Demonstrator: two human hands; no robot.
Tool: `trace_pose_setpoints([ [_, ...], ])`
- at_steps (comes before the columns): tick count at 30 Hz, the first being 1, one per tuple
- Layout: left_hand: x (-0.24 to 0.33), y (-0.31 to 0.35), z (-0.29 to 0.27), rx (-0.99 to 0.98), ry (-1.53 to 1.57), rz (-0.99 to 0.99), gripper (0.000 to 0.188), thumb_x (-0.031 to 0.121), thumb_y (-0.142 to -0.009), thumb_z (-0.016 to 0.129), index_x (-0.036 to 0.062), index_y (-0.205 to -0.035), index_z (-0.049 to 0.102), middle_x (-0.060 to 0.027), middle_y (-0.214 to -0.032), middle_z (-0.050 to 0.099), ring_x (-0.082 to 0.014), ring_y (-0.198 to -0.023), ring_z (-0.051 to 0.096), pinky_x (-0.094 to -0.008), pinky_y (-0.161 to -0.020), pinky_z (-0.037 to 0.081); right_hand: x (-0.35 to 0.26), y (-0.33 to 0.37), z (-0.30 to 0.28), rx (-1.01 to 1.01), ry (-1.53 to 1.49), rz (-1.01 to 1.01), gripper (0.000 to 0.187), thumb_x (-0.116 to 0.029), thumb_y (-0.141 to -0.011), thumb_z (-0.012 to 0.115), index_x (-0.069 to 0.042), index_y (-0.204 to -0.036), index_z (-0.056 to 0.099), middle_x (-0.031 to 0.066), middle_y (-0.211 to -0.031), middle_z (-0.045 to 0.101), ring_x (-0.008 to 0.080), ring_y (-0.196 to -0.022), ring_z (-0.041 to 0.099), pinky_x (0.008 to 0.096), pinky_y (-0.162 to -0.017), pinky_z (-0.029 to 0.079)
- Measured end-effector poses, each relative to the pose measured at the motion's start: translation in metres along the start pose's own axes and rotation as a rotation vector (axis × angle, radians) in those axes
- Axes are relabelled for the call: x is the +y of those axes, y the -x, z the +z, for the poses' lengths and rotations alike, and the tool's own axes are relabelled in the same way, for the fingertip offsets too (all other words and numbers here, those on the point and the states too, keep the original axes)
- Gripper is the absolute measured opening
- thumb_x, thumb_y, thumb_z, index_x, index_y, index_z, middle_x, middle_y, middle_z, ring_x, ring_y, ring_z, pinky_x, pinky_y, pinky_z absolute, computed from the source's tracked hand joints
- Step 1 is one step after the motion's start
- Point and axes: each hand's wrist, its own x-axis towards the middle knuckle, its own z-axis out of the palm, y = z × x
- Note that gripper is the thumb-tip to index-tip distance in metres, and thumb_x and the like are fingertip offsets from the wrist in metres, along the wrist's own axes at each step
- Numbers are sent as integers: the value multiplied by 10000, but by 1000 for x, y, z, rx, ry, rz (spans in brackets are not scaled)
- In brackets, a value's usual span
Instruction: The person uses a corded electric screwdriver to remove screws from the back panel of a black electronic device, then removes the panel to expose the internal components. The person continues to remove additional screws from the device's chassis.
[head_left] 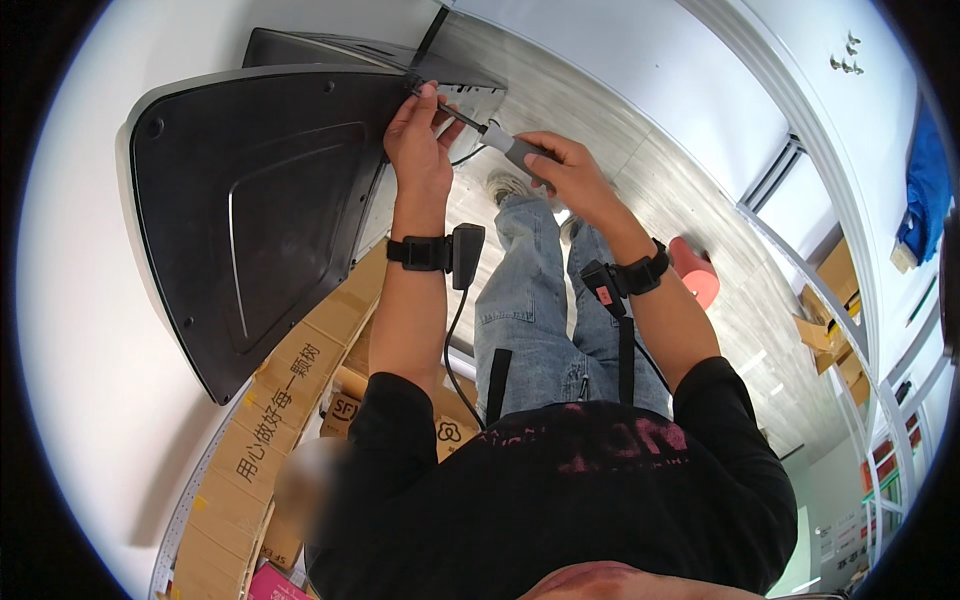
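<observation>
My right hand [570, 172] is wrapped round the grey handle of a screwdriver [508, 148]. Its thin dark shaft slants up and left to the top right corner of a large black panel [290, 190]. At that corner my left hand [422, 140] pinches the shaft close to its tip, the thumb on one side and the other fingers behind. The fingers hide the tip, and any screw there is too small to make out. The panel stands tilted, with a light rim and several round holes along its edge.
Behind the panel is another dark piece [320, 48]. Below it lies a long cardboard box [275, 410] beside smaller cartons. A red stool-like object [695, 272] stands on the wood-look floor [590, 80] to the right. Metal shelving [860, 350] with cartons lines the right side.
</observation>
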Motion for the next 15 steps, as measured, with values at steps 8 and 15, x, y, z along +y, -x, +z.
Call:
trace_pose_setpoints([
  [8,1,0,1,-11,-6,4,225,230,-839,685,86,-1008,642,13,-829,623,-106,-776,585,-276,-679,474,1,-1,-2,-20,-49,27,312,-134,-897,524,-17,-1181,576,18,-845,595,80,-648,544,210,-504,401],
  [15,-1,-1,-1,-24,22,14,226,225,-831,695,87,-1003,645,14,-827,629,-103,-776,594,-272,-673,481,-1,0,-3,-20,-117,73,320,-182,-897,526,-27,-1170,589,32,-786,596,79,-583,536,212,-468,391],
])
